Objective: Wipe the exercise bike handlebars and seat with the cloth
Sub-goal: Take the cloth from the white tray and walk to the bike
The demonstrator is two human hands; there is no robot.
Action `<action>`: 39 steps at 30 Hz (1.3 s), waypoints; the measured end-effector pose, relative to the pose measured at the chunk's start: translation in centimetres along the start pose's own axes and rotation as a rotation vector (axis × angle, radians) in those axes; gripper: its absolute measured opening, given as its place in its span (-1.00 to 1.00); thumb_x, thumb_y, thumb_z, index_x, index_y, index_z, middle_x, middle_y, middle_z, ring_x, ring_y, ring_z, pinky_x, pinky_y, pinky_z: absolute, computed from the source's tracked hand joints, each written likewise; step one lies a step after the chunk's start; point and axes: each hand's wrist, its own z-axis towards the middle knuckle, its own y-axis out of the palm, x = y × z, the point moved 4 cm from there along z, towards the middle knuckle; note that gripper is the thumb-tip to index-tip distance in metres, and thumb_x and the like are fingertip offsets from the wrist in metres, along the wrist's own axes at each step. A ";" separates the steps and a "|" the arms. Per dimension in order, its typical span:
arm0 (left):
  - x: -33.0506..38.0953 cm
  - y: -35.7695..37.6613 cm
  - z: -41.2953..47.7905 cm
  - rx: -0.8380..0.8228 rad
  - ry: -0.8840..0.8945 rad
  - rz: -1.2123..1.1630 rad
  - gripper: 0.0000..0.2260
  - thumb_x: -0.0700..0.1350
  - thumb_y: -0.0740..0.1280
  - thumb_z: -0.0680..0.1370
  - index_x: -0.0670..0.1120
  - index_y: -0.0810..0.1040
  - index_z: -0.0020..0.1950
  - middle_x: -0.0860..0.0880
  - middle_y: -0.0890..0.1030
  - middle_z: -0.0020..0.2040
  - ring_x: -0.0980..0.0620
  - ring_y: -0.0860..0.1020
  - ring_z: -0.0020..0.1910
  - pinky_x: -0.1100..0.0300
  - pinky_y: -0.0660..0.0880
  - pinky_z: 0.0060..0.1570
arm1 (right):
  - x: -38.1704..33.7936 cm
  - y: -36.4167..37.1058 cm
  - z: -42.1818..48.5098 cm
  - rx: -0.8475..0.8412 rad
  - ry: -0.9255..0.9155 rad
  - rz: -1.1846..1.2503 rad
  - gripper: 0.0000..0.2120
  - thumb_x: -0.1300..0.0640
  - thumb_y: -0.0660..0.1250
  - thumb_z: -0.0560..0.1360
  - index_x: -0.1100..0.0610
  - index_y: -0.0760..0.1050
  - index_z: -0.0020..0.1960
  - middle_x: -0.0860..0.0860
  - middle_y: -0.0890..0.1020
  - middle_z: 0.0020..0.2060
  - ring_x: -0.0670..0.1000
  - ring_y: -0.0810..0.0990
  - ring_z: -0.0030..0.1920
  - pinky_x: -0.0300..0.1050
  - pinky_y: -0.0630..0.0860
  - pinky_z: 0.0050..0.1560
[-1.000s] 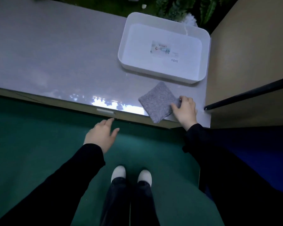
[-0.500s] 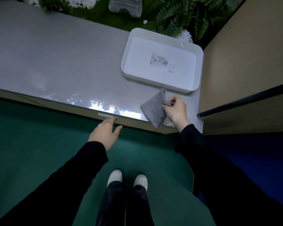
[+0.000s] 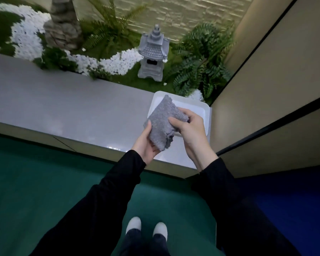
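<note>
While the left hand [image 3: 146,145] and right hand [image 3: 193,133] gripped the fuzzy grey cloth [image 3: 162,122] mid-frame, it hid much of a smooth, round-cornered white tray [image 3: 205,112]. Its contents could not be told.

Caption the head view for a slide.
Left hand and right hand hold cloth by tray on ledge.

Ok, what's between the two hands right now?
Only the cloth, in the head view: the left hand grips its lower left edge, the right hand pinches its right side. The tray shows behind it.
</note>
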 end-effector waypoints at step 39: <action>-6.2 -1.1 -36.5 0.989 0.656 0.642 -0.47 -0.42 0.44 0.34 -0.17 0.43 0.27 -0.22 0.49 0.06 -0.05 0.58 -0.12 0.03 0.58 0.01 | 0.3 10.5 -25.7 -1.047 -0.524 -0.550 -0.80 -0.07 0.34 0.49 0.05 0.58 -0.02 -0.06 0.66 -0.17 -0.13 0.60 -0.14 -0.24 0.51 -0.12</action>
